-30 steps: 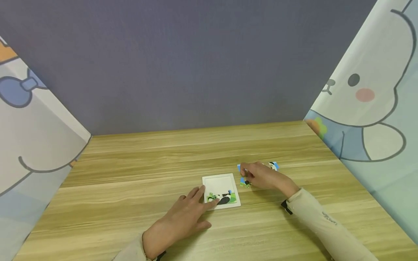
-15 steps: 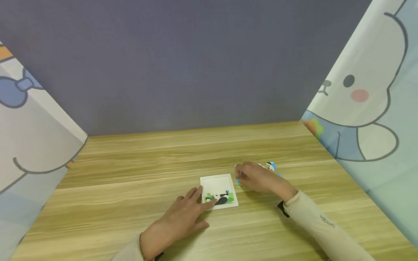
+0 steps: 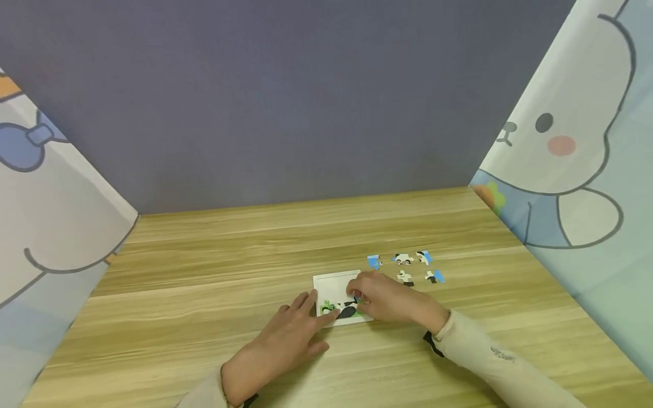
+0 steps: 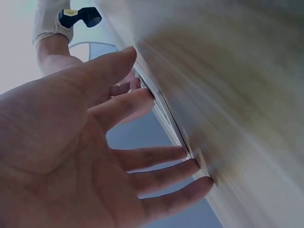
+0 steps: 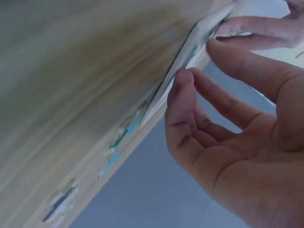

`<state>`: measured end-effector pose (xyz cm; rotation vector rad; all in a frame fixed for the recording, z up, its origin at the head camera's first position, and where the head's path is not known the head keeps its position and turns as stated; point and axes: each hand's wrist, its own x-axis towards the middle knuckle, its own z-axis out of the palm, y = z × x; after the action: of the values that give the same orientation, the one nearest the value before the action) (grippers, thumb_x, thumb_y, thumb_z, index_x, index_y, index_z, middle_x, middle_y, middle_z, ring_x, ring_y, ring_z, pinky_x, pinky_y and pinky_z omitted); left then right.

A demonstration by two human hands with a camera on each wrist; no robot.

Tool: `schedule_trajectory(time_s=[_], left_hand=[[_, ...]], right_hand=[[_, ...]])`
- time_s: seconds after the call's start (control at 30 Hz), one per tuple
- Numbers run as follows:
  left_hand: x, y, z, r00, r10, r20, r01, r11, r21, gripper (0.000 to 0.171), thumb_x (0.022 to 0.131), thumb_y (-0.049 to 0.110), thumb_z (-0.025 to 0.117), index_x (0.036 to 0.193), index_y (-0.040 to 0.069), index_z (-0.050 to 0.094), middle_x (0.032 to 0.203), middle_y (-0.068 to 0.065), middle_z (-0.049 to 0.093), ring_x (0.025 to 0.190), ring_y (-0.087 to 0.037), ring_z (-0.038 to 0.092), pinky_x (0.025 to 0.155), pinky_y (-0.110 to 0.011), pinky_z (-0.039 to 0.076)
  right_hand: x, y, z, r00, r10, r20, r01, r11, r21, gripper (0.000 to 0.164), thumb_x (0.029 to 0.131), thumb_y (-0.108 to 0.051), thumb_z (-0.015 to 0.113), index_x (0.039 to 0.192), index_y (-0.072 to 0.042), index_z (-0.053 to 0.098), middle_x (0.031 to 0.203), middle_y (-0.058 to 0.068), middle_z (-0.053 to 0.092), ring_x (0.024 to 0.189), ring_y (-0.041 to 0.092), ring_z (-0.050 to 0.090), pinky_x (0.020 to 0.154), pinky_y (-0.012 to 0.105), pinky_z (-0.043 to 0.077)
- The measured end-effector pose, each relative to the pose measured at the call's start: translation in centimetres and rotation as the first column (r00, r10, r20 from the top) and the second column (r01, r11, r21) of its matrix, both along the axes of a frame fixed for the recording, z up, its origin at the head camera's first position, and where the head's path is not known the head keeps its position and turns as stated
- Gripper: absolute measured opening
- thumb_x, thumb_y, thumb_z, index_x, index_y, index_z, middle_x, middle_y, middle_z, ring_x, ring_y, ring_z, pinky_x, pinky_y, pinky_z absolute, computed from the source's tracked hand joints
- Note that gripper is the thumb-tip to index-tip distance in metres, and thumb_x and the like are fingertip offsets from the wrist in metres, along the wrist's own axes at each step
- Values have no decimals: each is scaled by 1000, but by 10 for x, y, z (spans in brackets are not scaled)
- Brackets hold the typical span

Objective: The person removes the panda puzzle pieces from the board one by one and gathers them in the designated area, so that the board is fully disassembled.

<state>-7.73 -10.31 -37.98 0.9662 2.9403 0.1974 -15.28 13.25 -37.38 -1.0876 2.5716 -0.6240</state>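
Note:
A square white puzzle tray (image 3: pixel 333 284) lies on the wooden table, with joined pieces (image 3: pixel 348 310) of a green, black and white picture along its near side. My left hand (image 3: pixel 285 343) rests at its left edge with fingers extended, the index fingertip on the joined pieces and the thumb spread away. Over the tray's right half, my right hand (image 3: pixel 390 297) has thumb and index finger bent toward each other, pinching a puzzle piece (image 3: pixel 357 295) of which a bit of blue shows. The right fingers hide most of it; in the right wrist view they are close above the tray (image 5: pixel 166 95).
Several loose puzzle pieces lie behind and right of the tray: a blue one (image 3: pixel 374 261), one with a panda-like face (image 3: pixel 403 259), a white-and-black one (image 3: pixel 405 278) and others further right. A grey panel (image 3: pixel 306 113) stands behind the table, cartoon-printed sheets at both sides.
My right hand has moved left and nearer from the loose pieces to the tray, uncovering several of them. My left hand stays put on the tray.

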Motion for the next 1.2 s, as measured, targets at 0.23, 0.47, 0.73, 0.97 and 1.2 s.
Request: schedule_trajectory(time_s=[0.23,0.47,0.73,0.97,1.2], left_hand=[[0,0,-4,997,-37,-64,37,999,-7,46,91,38,71,134,25,65,140,-24,52,126,-38,52,83,-51,55],[6,7,-3,990,-132,-46,129,990,-55,45,97,33,66,132,6,64,143,-12,55,131,-31,53,91,-44,54],[7,13,-2,993,-106,-42,102,992,-76,47,97,32,65,137,8,60,143,-11,55,131,-28,54,90,-42,55],[7,12,-3,996,-81,-36,78,995,-65,48,95,34,68,138,13,60,145,-10,54,131,-29,53,88,-43,56],[10,14,-6,992,-89,-95,82,994,-76,53,92,37,71,138,12,60,143,-11,55,130,-28,55,84,-41,57]], right_hand=[[4,-5,-2,999,-35,9,35,999,34,24,84,1,74,107,-6,69,100,2,62,85,13,55,73,25,50],[11,-6,-4,997,-61,56,59,998,29,22,88,-3,72,109,-8,67,95,-3,56,82,11,51,72,25,47],[12,-6,-2,996,-79,39,77,996,52,37,90,-4,69,125,-6,58,103,-1,57,85,10,51,74,26,49],[13,-8,-1,996,-89,21,86,992,87,37,91,-6,69,126,-8,57,109,0,57,93,12,54,77,28,51],[15,-7,0,997,-64,-30,66,995,76,26,88,-6,73,113,-5,66,107,1,60,95,13,56,81,30,52]])
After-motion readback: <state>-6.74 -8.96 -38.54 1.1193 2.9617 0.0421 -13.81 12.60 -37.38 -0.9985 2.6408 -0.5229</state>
